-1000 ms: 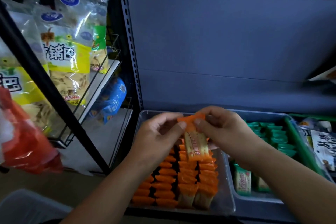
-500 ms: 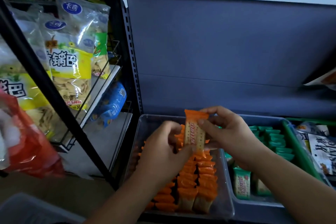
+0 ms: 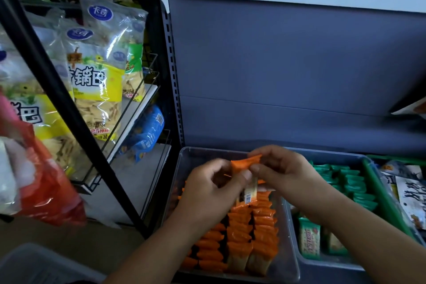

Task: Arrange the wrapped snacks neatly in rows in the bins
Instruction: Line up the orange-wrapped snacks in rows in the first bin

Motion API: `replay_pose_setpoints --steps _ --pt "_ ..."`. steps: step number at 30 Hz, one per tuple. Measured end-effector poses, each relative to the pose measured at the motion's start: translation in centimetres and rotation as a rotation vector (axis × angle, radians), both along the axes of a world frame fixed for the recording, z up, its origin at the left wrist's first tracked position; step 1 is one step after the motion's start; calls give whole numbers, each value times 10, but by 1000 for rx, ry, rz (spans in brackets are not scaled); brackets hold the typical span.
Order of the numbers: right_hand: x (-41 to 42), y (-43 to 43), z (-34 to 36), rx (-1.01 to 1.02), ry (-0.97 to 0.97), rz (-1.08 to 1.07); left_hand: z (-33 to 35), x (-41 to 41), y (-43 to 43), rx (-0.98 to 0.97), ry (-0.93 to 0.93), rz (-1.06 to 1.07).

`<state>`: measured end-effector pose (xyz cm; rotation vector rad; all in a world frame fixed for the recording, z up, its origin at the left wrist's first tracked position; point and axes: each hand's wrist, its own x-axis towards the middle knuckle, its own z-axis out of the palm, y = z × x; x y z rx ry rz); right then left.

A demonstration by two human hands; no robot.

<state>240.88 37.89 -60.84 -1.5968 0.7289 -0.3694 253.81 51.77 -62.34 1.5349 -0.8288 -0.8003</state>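
Note:
A clear plastic bin (image 3: 288, 270) on the lower shelf holds rows of orange-wrapped snacks (image 3: 251, 235). Over its far half, both hands hold one orange-ended snack (image 3: 245, 165) upright. My left hand (image 3: 214, 189) pinches its top end with thumb and fingers. My right hand (image 3: 283, 173) pinches the same end from the right. The snack's lower part hangs between the hands, partly hidden. To the right, a grey bin (image 3: 327, 260) holds green-wrapped snacks (image 3: 355, 184) in rows, with two green packs (image 3: 310, 238) lying at its front.
A black wire rack (image 3: 129, 126) on the left carries large yellow snack bags (image 3: 96, 90) and a blue bag (image 3: 147, 131). A red bag (image 3: 43, 182) hangs close at the left edge. Printed packets (image 3: 410, 196) lie at the far right. The grey shelf back panel (image 3: 288, 64) rises behind the bins.
The snack has turned in my fingers, its face now edge-on. My left hand rose from the rows to pinch the snack's top end beside my right hand.

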Motion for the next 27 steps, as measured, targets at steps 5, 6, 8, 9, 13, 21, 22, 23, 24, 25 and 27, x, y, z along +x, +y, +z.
replay_pose_setpoints --steps 5,6,8,9,13,21,22,23,24,25,27 --pt "2 2 2 -153 95 88 -3 9 -1 8 -42 82" --pt "2 2 2 -177 111 100 -4 10 -1 33 -34 74" --pt "2 1 1 -216 135 94 -6 11 -1 48 15 61" --pt "3 1 0 -221 131 70 -7 11 -2 39 39 50" --pt "5 -2 -3 -74 40 -141 -16 8 -2 139 -138 -109" --pt "2 -4 -3 16 60 -209 -21 11 -2 197 -385 -190" --pt "2 -4 -3 15 66 -218 -22 11 -1 201 -405 -183" --pt "2 -3 -4 4 73 -226 -23 10 -1 196 -417 -167" --pt "3 -2 -4 -10 80 -231 -25 10 -2 191 -426 -142" --pt "4 -1 -5 -11 77 -227 -26 9 -3 188 -430 -114" --pt "8 4 -6 37 45 -179 -28 9 -3 182 -424 -65"
